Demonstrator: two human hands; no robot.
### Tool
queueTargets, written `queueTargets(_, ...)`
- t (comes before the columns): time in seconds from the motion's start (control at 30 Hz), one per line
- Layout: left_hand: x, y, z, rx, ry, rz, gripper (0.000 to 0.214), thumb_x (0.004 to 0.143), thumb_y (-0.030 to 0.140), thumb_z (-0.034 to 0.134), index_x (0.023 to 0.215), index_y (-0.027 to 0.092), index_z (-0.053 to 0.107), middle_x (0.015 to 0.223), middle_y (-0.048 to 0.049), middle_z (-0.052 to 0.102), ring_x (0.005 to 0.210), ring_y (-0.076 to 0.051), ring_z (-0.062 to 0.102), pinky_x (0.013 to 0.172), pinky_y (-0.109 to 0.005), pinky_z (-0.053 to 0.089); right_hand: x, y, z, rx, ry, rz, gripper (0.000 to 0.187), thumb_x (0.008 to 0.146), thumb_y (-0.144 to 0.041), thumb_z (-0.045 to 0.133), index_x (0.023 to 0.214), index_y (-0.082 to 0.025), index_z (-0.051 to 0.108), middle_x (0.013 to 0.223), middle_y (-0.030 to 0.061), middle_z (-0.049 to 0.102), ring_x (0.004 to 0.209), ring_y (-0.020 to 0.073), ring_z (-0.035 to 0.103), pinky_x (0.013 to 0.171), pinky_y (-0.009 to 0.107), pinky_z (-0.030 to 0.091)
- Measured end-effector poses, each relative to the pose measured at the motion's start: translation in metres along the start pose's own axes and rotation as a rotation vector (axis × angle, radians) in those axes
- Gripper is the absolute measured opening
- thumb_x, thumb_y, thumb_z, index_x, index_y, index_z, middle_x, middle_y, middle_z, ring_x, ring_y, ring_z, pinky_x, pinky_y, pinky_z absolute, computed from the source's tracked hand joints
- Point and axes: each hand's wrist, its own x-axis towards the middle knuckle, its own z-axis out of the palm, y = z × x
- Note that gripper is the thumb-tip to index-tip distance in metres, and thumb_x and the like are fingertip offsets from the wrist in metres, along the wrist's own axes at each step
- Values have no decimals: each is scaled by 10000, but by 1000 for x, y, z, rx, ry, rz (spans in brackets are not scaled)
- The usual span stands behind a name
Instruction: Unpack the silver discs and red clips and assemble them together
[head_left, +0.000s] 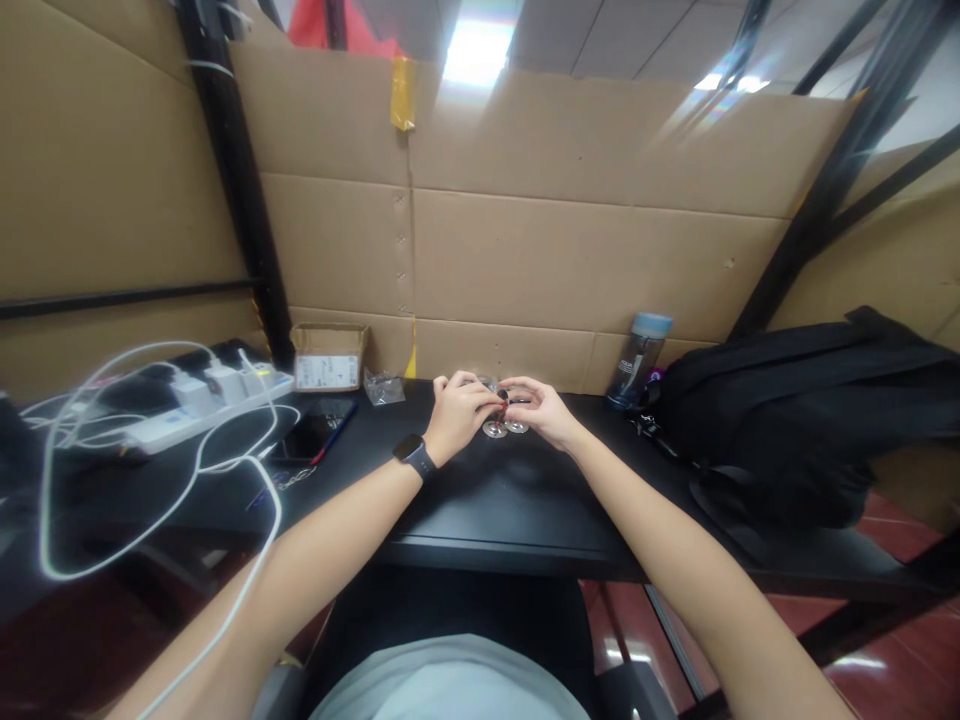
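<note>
At the back middle of the black table, my two hands meet over a small object with clear round discs point(495, 429) at its lower side and a bit of red and black between my fingers. Its kind is hard to make out, since my fingers cover much of it. My left hand point(459, 408), with a dark watch point(414, 456) on the wrist, pinches it from the left at the red part. From the right side, my right hand point(546, 412) has its thumb and fingers closed around it.
On the left are a white power strip point(169, 428) with looping white cables, a phone point(315, 432), a small cardboard box point(328, 360) and a clear plastic bag point(384, 388). A bottle point(637, 362) and a black backpack point(802, 420) stand right. Cardboard walls point(525, 250) enclose the table point(517, 510).
</note>
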Motion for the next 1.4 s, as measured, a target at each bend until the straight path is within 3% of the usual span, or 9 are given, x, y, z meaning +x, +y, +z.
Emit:
queueTargets(0.27,-1,-3,0,11,-36,27,210,980,385,604,958,328,805,1058,-34,789,1169,-290,525,1000,-510,226,-1,8,2,134,-9,165,484,803,-387,814,1220,-222,630,832,50,774,786,232,783,756,360,629)
queueTargets(0.5,0,-2,6,-21,-51,-24,188,976,324,613,949,296,797,1038,-47,784,1083,-265,559,967,-480,263,1,12,0,110,40,114,569,738,-373,881,1221,-223,620,890,45,774,780,207,773,785,370,652)
queueTargets(0.73,2,0,7,-37,27,-118,83,925,323,689,929,293,767,1009,-32,776,1070,-257,574,935,-447,285,2,10,1,141,38,94,558,741,-341,889,1214,-229,616,964,63,779,874,217,779,806,346,654)
queueTargets(1.07,1,2,4,-21,-19,-72,128,962,317,633,912,276,743,1006,-40,771,1091,-265,556,941,-450,280,1,6,6,135,42,98,556,729,-367,894,1196,-226,625,940,67,782,851,227,780,805,368,656)
queueTargets(1.2,0,0,7,-18,-27,-78,126,957,282,630,903,265,742,992,-43,771,1075,-262,565,948,-455,276,1,6,6,64,64,80,587,680,-354,918,1173,-223,628,936,65,782,855,233,773,823,404,649)
queueTargets(1.4,2,-2,8,-66,-55,-197,111,912,265,659,877,256,764,1002,-44,783,1083,-279,609,941,-439,319,4,10,4,-124,63,-20,652,626,-279,925,1197,-243,612,1128,93,763,970,253,763,937,464,608)
